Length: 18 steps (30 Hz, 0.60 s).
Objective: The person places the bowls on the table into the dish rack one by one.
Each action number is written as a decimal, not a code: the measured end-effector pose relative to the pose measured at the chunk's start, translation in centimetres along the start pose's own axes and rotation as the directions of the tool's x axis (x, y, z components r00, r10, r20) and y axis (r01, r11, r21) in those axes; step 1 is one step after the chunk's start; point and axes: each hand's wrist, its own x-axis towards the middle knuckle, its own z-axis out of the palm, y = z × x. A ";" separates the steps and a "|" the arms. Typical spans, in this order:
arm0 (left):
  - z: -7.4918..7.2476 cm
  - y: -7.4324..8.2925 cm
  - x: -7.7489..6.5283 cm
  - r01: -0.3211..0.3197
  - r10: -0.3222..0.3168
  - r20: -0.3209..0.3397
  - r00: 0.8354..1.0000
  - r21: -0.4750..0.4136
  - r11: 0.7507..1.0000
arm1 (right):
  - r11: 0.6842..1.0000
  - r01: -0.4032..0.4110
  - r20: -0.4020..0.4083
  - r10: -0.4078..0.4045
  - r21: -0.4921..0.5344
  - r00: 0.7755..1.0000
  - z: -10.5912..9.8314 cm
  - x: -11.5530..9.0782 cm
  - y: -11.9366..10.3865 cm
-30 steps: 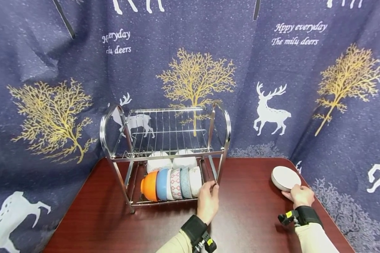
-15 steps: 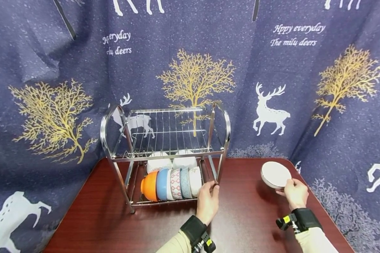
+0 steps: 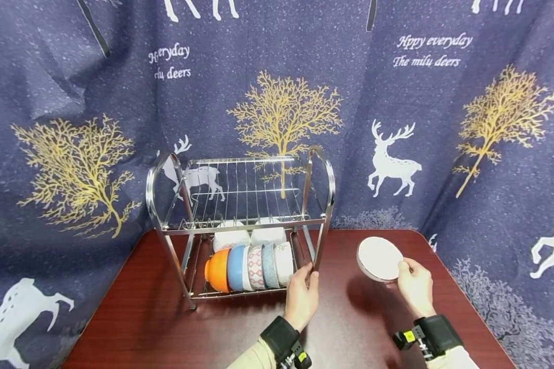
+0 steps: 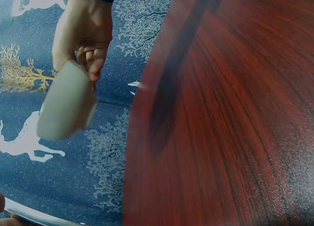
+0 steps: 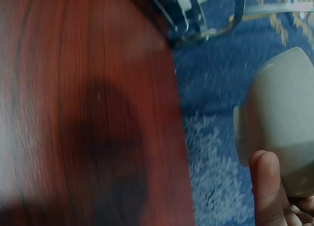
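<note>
A white bowl (image 3: pixel 379 259) is held up over the table at the right, tilted, its white inside turned toward the head camera. My right hand (image 3: pixel 415 288) pinches it by the near right rim; in the right wrist view a finger lies along the bowl's (image 5: pixel 282 118) outside near its foot. My left hand (image 3: pixel 301 299) grips the right front leg of the two-tier chrome dish rack (image 3: pixel 244 229), low down. Next to that hand, on the lower tier, a row of bowls stands on edge: orange (image 3: pixel 218 271), blue (image 3: pixel 236 267), pink-patterned (image 3: pixel 256 267), speckled blue (image 3: pixel 270 265) and white (image 3: pixel 284 263).
Two white bowls (image 3: pixel 231 238) sit behind the row on the lower tier. The rack's upper wire tier (image 3: pixel 244 197) carries no dishes. The dark red table (image 3: pixel 341 328) ends at a blue curtain (image 3: pixel 364 92) with deer and trees at the back and sides.
My right hand has lifted the white bowl off the table's right side and carried it left toward the rack, tilting it. The left hand has stayed on the rack leg.
</note>
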 end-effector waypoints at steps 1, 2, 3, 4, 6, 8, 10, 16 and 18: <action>-0.1 0.1 -0.1 0.001 -0.001 0.003 1.000 0.005 1.000 | 1.000 0.011 0.006 -0.011 -0.009 1.000 0.1 -0.3 -0.3; -0.2 0.1 -0.2 0.005 -0.005 0.007 1.000 0.005 1.000 | 1.000 0.023 0.013 -0.023 -0.015 1.000 0.2 -0.7 -0.5; -0.3 0.2 -0.2 0.007 -0.007 0.008 1.000 0.004 1.000 | 0.999 0.042 0.013 -0.041 -0.032 0.999 0.3 -1.0 -0.7; -0.4 0.3 -0.3 0.008 -0.008 0.007 1.000 0.008 1.000 | 0.998 0.055 0.022 -0.054 -0.033 0.998 0.5 -1.3 -0.9; -0.5 0.5 -0.4 0.009 -0.009 0.003 1.000 0.009 1.000 | 0.997 0.077 0.040 -0.076 -0.028 0.996 0.7 -1.9 -1.3; -0.6 0.5 -0.5 -0.002 0.002 -0.006 1.000 0.007 1.000 | 0.996 0.093 0.049 -0.092 -0.018 0.995 1.0 -2.4 -1.6; -0.6 0.5 -0.5 -0.020 0.020 -0.015 1.000 0.006 1.000 | 0.995 0.099 0.067 -0.100 0.013 0.993 1.2 -2.9 -1.8; -0.8 0.7 -0.9 -0.042 0.041 -0.020 0.999 -0.031 0.999 | 0.977 0.199 0.042 -0.196 -0.080 0.980 1.9 -4.0 -2.4; -0.9 1.0 -1.0 -0.043 0.042 -0.017 0.999 -0.048 0.998 | 0.963 0.237 0.026 -0.236 -0.131 0.971 2.1 -4.3 -2.6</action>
